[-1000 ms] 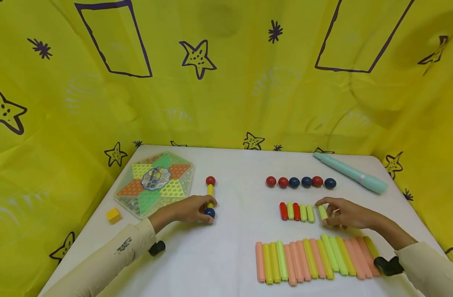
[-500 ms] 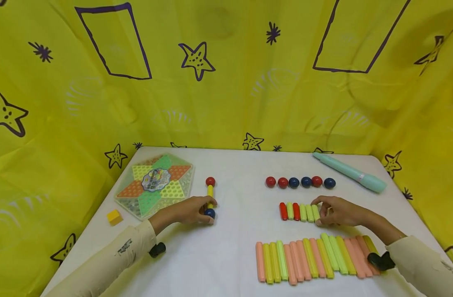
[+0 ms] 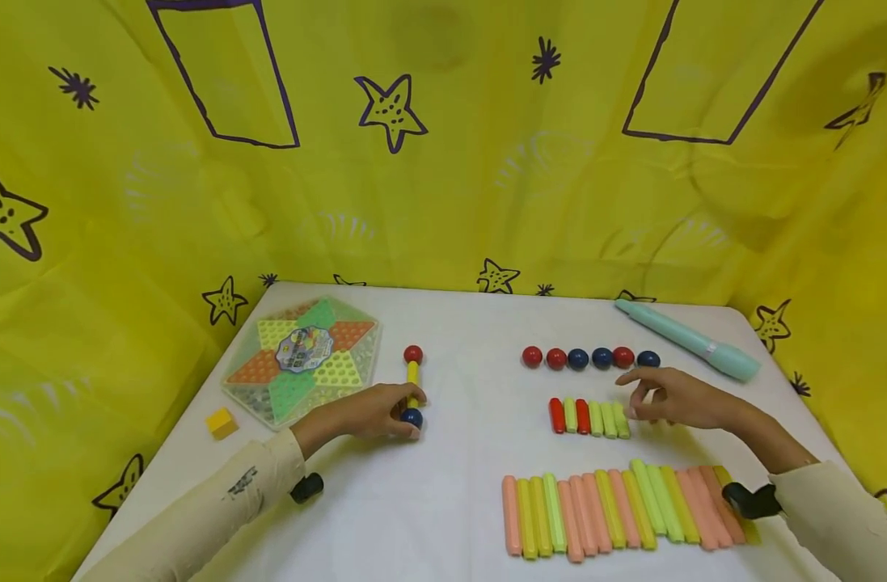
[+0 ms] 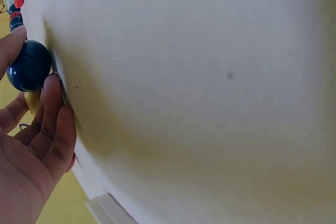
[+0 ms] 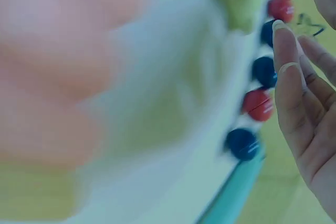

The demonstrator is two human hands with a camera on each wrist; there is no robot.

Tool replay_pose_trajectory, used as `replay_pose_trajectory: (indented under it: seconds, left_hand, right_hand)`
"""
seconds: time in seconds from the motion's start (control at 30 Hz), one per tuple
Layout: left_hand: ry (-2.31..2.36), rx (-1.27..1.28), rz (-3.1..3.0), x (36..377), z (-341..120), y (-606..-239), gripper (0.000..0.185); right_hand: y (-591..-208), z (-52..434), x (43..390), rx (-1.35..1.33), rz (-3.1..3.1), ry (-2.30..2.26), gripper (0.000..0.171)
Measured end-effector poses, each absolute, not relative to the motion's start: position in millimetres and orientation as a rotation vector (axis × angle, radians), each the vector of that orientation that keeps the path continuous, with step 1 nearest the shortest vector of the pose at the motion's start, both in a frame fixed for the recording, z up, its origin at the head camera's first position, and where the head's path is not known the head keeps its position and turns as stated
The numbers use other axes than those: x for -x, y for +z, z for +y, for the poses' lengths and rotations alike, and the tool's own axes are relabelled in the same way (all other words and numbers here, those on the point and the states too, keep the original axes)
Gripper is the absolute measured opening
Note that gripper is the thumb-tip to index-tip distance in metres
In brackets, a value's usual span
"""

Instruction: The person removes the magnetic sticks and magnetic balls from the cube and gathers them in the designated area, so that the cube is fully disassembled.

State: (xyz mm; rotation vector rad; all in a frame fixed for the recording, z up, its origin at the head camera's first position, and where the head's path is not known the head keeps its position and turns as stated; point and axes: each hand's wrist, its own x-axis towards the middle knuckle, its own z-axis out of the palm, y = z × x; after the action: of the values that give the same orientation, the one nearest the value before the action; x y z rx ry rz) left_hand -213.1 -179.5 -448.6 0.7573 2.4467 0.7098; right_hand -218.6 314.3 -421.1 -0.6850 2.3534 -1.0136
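The left hand [image 3: 370,412] is pinching a glossy blue ball [image 3: 411,418] on the white cloth-covered table [image 3: 458,485]; a smooth yellow rod [image 3: 412,374] is running away from the fingers to a red ball [image 3: 412,353]. The right hand [image 3: 676,398] is hovering with relaxed, spread fingers, holding nothing, just beside a row of short rounded sticks [image 3: 589,416]. Six shiny balls [image 3: 590,357] are lying just beyond its fingertips. The right wrist view is blurring the nearer sticks.

Head view looking bright and evenly lit, edges bowing slightly, soft shadows lying under both forearms, right wrist view smearing heavily toward nine o'clock with a bluish cast, left wrist view showing a yellowish shadow toward six o'clock.
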Motion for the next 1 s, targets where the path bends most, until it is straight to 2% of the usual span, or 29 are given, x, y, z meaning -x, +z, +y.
replay_pose_trajectory:
  seconds: [0.13, 0.47, 0.77, 1.0]
  left_hand:
    - [0.706, -0.732, 2.447, 213.6, -182.4, -444.2, 0.050]
    - [0.676, -0.750, 2.460, 218.0, -181.4, -446.3, 0.047]
    - [0.673, -0.766, 2.451, 218.0, -173.6, -451.1, 0.046]
    - [0.662, -0.777, 2.469, 217.8, -175.5, -452.6, 0.045]
  right_hand:
    - [-406.4, 277.0, 239.6, 0.788, 2.385, -1.023, 0.045]
    - [-380.9, 130.7, 307.3, 0.945, 2.321, -0.929, 0.040]
    - [-409.7, 50.9, 338.8, 0.999, 2.140, -0.835, 0.054]
    - [-429.7, 19.4, 339.5, 1.041, 2.148, -0.705, 0.051]
